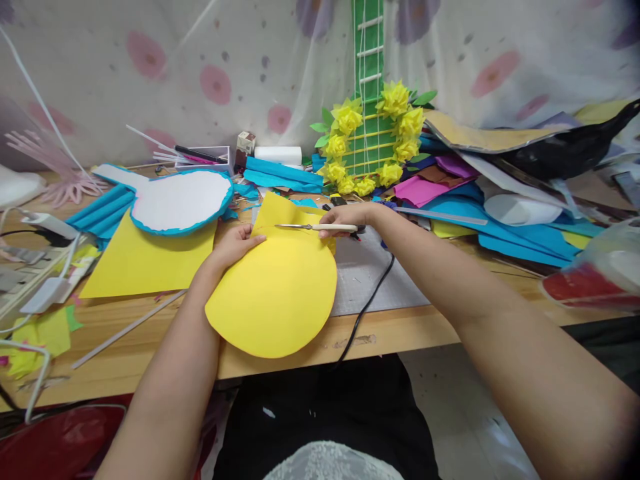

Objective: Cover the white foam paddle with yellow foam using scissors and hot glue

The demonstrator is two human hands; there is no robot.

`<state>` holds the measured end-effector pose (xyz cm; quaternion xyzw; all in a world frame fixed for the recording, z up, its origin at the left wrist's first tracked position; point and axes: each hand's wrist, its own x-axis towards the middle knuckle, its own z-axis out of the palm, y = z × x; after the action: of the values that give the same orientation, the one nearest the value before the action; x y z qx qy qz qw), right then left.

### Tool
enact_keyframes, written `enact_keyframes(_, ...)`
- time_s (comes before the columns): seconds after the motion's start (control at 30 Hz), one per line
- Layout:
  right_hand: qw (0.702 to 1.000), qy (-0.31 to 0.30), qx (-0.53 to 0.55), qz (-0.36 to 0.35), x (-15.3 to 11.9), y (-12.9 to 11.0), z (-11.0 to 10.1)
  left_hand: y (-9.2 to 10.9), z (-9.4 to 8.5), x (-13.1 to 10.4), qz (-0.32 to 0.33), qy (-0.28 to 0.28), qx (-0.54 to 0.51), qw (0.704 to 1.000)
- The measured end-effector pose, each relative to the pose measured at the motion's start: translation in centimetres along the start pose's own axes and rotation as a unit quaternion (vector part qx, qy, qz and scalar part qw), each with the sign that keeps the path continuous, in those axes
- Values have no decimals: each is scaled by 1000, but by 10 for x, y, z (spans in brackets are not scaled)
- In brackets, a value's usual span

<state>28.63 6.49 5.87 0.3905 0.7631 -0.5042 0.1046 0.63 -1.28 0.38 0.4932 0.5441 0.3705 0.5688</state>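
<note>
Two hands in use. Scissors lie crosswise over the far part of the yellow sheet, tips leftward, near the left hand, which pinches the sheet's left edge; right hand fingers curled round the handles.

Pale top (lacy), black lower garment
</note>
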Motion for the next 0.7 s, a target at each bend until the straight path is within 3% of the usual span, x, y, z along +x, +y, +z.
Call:
enact_keyframes(0.4, 999, -41, -25, 1, -2, -5, -2, -1, 0, -1, -17, -15, -7, 1000)
enact_keyframes(0.7, 998, -31, -58, -2, 11, -15, 2, 0, 1, -3, -20, -31, -9, 999)
